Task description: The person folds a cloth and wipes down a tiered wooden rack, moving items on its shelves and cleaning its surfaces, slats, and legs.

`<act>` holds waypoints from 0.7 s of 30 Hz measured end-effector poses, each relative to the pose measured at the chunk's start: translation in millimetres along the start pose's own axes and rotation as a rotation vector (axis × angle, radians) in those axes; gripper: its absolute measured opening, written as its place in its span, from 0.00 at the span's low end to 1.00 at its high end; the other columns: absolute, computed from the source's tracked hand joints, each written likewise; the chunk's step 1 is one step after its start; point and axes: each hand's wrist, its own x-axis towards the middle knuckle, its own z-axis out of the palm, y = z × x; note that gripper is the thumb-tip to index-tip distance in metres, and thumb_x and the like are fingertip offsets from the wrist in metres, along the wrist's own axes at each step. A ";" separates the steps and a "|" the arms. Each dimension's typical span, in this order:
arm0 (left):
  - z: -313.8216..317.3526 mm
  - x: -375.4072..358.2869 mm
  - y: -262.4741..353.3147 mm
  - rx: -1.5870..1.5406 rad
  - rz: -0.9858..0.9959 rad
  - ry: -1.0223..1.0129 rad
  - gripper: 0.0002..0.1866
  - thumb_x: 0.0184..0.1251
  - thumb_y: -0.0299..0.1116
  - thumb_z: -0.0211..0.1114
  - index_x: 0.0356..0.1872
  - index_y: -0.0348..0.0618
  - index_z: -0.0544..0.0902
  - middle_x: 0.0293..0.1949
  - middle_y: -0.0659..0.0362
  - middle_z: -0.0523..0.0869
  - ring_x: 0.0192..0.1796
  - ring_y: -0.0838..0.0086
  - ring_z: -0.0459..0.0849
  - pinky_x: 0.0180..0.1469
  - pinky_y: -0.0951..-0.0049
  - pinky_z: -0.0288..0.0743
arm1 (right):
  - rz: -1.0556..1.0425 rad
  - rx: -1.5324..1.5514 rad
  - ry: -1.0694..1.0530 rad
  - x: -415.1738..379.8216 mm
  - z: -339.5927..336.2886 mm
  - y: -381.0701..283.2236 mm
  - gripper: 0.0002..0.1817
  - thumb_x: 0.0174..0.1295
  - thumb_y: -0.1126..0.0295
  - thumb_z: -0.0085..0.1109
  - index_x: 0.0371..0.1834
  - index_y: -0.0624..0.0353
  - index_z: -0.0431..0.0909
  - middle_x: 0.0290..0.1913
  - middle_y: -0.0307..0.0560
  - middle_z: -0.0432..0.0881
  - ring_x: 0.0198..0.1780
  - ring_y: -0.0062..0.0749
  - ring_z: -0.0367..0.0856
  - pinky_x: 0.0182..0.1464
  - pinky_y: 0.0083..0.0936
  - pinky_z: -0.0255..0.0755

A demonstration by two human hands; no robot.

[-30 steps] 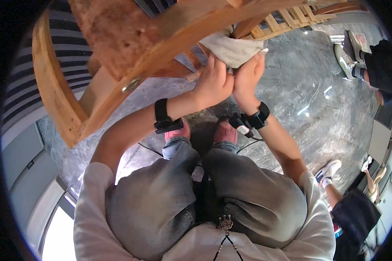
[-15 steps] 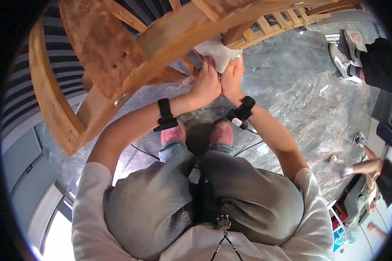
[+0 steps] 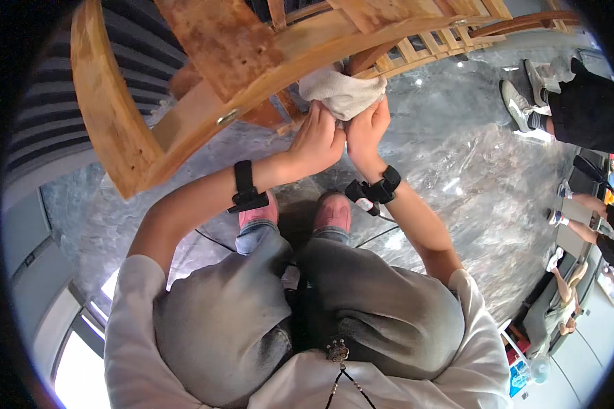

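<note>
A white cloth (image 3: 344, 94) is wrapped against the lower part of a wooden leg (image 3: 370, 58), under the long wooden rail. My left hand (image 3: 318, 138) is closed on the cloth's near edge, fingers pointing up and thumb toward the other hand. From the right side, my right hand (image 3: 369, 131) grips the same edge, with its fingers bent against the fabric. Both hands nearly meet below the cloth, over the grey floor. The fabric bulges up above my fingertips, and part of it is hidden behind the leg.
The wooden furniture frame (image 3: 252, 75), with slats and a curved arm (image 3: 102, 88), spans the top. Marbled grey floor (image 3: 457, 177) lies below. A person's shoes (image 3: 516, 105) stand at the upper right; other people are at the far right. Thin cables run beside my pink shoes (image 3: 332, 213).
The cloth now spreads wider and rounder, its hanging point gone. My hands have shifted slightly downward in view, still on it. The view has tilted, and people at right have shifted.
</note>
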 end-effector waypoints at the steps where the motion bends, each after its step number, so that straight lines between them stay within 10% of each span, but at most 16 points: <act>1: -0.8 0.1 1.2 -0.003 -0.003 0.005 0.28 0.49 0.25 0.50 0.54 0.24 0.57 0.50 0.32 0.61 0.51 0.38 0.63 0.55 0.50 0.59 | 0.000 -0.004 -0.005 -0.1 -0.6 0.6 0.15 0.69 0.66 0.34 0.48 0.64 0.69 0.38 0.42 0.77 0.39 0.19 0.71 0.41 0.19 0.68; 21: 10.9 -31.5 -8.2 -0.019 -0.235 -0.131 0.32 0.49 0.26 0.53 0.58 0.28 0.54 0.55 0.33 0.60 0.56 0.38 0.60 0.59 0.53 0.56 | -0.061 -0.352 -0.112 -29.2 -31.3 16.1 0.16 0.63 0.71 0.39 0.51 0.64 0.68 0.40 0.51 0.78 0.41 0.32 0.76 0.44 0.26 0.68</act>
